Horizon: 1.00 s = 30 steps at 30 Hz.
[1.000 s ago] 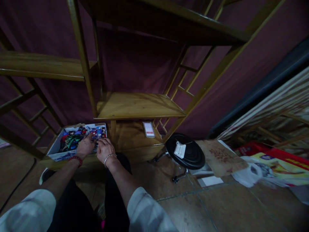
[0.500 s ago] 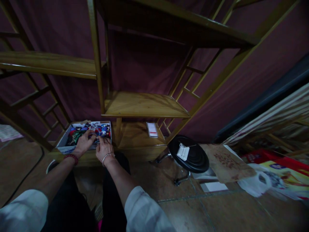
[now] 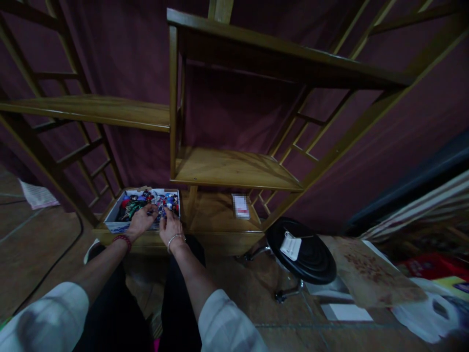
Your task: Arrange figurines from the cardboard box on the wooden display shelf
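A white cardboard box (image 3: 120, 226) with a blue pattern stands at the left of the low shelf, filled with small colourful trinkets (image 3: 139, 199) in red, blue, black and green. My left hand (image 3: 142, 220), with a red bead bracelet at the wrist, reaches over the box's front side, its fingers bent and pinched among the pieces. Beside it my right hand (image 3: 170, 225), wearing a silver bangle, also has its fingers curled together over the box. Something small, bluish and shiny lies between the two sets of fingertips; its kind is too blurred to tell.
A wooden shelf unit (image 3: 238, 168) rises in front of me. On its bottom board lies a blurred white card (image 3: 241, 206). To the right are a black wheeled stool (image 3: 311, 254) with a white tag (image 3: 290, 246) on its seat, a flat board (image 3: 370, 269) and a plastic bag (image 3: 425, 313).
The view has shifted, so the shelf, box and stool sit farther right and lower. Both hands stay at the box, their fingers slightly rearranged over the trinkets.
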Each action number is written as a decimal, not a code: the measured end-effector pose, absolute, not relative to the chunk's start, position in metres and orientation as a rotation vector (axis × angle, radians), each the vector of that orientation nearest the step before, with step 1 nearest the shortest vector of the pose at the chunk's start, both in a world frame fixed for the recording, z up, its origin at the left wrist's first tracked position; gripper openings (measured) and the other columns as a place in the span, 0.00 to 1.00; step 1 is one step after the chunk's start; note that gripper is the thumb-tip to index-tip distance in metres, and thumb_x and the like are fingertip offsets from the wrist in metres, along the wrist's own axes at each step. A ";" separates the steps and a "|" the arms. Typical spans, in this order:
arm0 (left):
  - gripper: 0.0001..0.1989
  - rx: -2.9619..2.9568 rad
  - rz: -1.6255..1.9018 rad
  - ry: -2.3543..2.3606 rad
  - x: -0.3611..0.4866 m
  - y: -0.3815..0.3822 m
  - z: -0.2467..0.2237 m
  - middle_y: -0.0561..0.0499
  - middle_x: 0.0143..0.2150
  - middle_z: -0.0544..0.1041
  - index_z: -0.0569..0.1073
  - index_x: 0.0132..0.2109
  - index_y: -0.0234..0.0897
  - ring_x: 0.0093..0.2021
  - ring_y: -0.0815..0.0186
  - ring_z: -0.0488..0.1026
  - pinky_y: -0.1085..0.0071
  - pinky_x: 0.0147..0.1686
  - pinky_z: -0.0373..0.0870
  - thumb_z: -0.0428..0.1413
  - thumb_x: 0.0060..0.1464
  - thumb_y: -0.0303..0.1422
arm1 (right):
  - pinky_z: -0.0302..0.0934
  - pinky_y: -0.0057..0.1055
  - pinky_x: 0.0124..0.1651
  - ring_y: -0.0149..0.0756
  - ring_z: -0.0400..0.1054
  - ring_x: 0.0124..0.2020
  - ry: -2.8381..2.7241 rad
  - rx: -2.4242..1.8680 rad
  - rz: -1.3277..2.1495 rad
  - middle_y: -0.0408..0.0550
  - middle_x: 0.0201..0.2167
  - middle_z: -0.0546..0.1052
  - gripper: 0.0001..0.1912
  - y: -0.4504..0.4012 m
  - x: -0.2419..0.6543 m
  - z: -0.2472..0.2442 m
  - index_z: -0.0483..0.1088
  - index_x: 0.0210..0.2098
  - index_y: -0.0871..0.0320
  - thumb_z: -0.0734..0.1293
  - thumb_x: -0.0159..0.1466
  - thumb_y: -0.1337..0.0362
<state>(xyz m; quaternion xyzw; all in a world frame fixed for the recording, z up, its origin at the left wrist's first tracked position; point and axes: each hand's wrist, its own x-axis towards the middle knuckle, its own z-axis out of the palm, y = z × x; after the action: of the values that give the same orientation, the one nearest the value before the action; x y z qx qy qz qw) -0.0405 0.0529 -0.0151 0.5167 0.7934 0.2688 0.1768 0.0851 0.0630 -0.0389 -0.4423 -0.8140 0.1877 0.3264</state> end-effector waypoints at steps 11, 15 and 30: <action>0.15 1.499 0.767 2.319 -0.041 0.044 -0.012 0.52 0.38 0.77 0.72 0.43 0.39 0.38 0.66 0.72 0.74 0.39 0.65 0.45 0.51 0.30 | 0.59 0.30 0.47 0.35 0.66 0.44 -2.111 -1.196 0.533 0.51 0.43 0.73 0.17 0.069 0.079 -0.044 0.64 0.49 0.60 0.55 0.62 0.66; 0.15 1.378 0.825 2.337 -0.044 0.046 -0.014 0.51 0.35 0.77 0.74 0.41 0.39 0.37 0.64 0.73 0.72 0.38 0.66 0.46 0.51 0.33 | 0.59 0.30 0.48 0.35 0.66 0.44 -2.096 -1.162 0.518 0.51 0.42 0.72 0.15 0.070 0.080 -0.043 0.67 0.44 0.59 0.55 0.61 0.66; 0.17 1.170 1.048 2.354 -0.071 0.041 -0.018 0.46 0.37 0.78 0.74 0.43 0.32 0.39 0.63 0.73 0.72 0.40 0.66 0.47 0.50 0.32 | 0.60 0.28 0.46 0.35 0.66 0.42 -2.153 -1.132 0.443 0.47 0.41 0.73 0.14 0.079 0.079 -0.036 0.68 0.44 0.57 0.56 0.61 0.65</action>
<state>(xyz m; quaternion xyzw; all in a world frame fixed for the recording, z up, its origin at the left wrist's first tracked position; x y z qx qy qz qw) -0.0712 0.0409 -0.0178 0.4085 0.8216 0.3659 0.1553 0.0787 0.0795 -0.0357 -0.4324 -0.8225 0.1692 0.3284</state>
